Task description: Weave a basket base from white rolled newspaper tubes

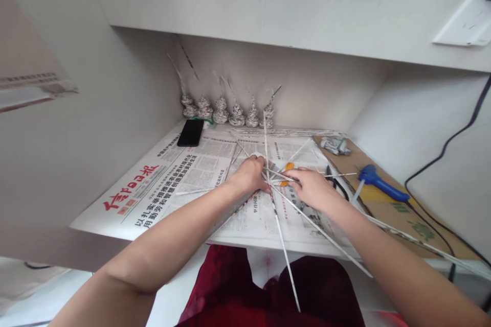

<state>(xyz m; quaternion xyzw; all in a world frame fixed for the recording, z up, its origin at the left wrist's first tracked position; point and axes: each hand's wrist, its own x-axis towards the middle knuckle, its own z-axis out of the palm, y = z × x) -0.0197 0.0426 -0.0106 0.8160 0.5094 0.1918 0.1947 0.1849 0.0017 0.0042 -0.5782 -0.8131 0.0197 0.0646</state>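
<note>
Several thin rolled newspaper sticks (pixel 282 237) cross each other in a star shape over the table. My left hand (pixel 251 174) is closed on them where they meet, thumb and fingers pinching the crossing. Just to the right, my right hand (pixel 310 187) has its fingertips closed on one stick that runs toward the crossing. Long ends of the sticks reach outward, some past the table's front edge. Two orange pieces (pixel 288 166) lie beside the fingers; their kind is partly hidden. A black-handled tool (pixel 335 180) lies behind my right hand.
Newspaper sheets (pixel 172 189) cover the table. Along the back wall stand several woven paper gourds (pixel 221 111), with a phone (pixel 191 133) and paper sticks (pixel 284 133) before them. On the right, cardboard (pixel 399 219) carries a blue glue gun (pixel 383 184) and a crumpled grey wad (pixel 335 145).
</note>
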